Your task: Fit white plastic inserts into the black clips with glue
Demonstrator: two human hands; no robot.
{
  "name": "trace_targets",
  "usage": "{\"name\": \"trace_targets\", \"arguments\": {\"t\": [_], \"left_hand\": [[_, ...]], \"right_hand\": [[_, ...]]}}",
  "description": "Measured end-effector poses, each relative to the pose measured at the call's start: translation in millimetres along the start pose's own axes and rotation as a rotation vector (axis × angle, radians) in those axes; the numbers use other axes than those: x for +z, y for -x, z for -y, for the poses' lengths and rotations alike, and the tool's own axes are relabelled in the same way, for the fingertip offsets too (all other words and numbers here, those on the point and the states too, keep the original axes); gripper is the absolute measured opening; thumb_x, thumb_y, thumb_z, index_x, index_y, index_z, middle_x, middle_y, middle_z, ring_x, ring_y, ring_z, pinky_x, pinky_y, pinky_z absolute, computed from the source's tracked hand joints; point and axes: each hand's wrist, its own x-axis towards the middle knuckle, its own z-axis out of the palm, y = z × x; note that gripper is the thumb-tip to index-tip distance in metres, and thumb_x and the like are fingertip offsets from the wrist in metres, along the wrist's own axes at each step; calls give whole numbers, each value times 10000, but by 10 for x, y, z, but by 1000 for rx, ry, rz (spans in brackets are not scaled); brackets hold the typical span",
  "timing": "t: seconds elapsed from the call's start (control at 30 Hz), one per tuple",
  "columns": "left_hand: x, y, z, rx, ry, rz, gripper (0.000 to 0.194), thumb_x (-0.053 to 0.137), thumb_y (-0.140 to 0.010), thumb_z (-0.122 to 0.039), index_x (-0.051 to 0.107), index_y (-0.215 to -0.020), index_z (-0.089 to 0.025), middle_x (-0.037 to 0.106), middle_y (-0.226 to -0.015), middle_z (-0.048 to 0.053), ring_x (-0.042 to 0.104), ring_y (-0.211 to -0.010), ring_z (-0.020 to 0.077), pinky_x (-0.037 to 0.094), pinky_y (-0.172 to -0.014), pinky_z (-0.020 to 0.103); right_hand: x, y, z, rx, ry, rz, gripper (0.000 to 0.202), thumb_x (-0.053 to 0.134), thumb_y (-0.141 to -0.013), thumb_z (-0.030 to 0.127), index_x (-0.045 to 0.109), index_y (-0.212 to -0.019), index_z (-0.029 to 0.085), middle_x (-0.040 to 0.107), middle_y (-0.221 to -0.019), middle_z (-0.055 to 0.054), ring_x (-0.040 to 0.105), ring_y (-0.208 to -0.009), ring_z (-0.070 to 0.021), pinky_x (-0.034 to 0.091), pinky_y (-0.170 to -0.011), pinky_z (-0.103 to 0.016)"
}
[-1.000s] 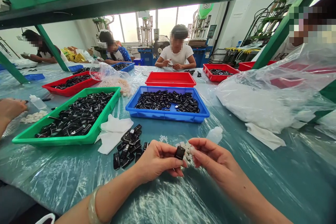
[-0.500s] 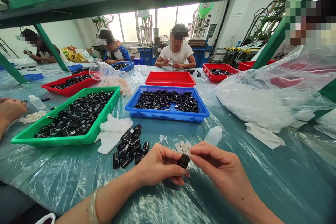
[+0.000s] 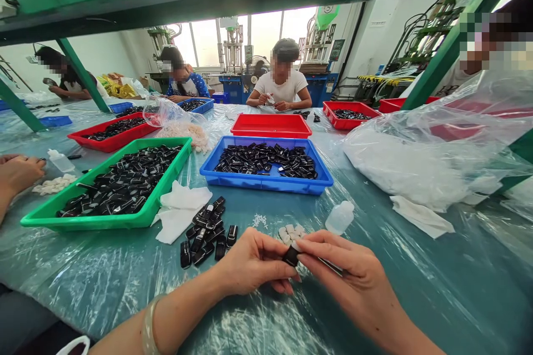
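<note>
My left hand [image 3: 264, 260] pinches a small black plastic part [image 3: 290, 255] between thumb and fingers. My right hand [image 3: 345, 272] is closed at the part's right edge, its fingertips around a small whitish piece [image 3: 296, 246] at the part's top. A thin dark strip with a shiny edge [image 3: 331, 267] shows between the right fingers; its kind is unclear. Just behind the hands lie a little heap of white pads [image 3: 291, 232] and some tiny white bits [image 3: 261, 221]. A translucent squeeze bottle [image 3: 340, 218] lies tilted there. Left of my hands is a loose pile of black plastic parts [image 3: 208, 230].
A green tray [image 3: 104, 226] and a blue tray [image 3: 266, 182] hold many black parts. Behind stands a red tray [image 3: 270, 126]. A white cloth [image 3: 177, 211] lies between trays; a large plastic bag [image 3: 416, 161] is at right. A co-worker's hand [image 3: 20, 175] rests far left.
My right fingers have shifted slightly over the black part, and the thin dark strip now shows between them. The black part has turned a little in my left hand.
</note>
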Motion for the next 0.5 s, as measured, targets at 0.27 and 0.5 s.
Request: {"name": "trace_targets", "arguments": {"t": [0.27,0.5], "left_hand": [[0,-1,23,9,-16,-11,101,670,-661,-176,714,-711,-101,641,-563,15,618,-526,104,504,-529,181],[6,5,20,-12,-58,-27,89,652,-647,-177,696,-666,-102,607,-510,4,596,-487,102,492,-508,186]], "right_hand": [[17,26,-16,-38,84,9,163,576,-798,90,707,-841,178,665,-767,-21,631,-642,-99,492,-581,-165],[23,27,-27,52,46,92,155,558,-823,132,703,-792,179,636,-740,-20,605,-626,-103,466,-560,-187]]}}
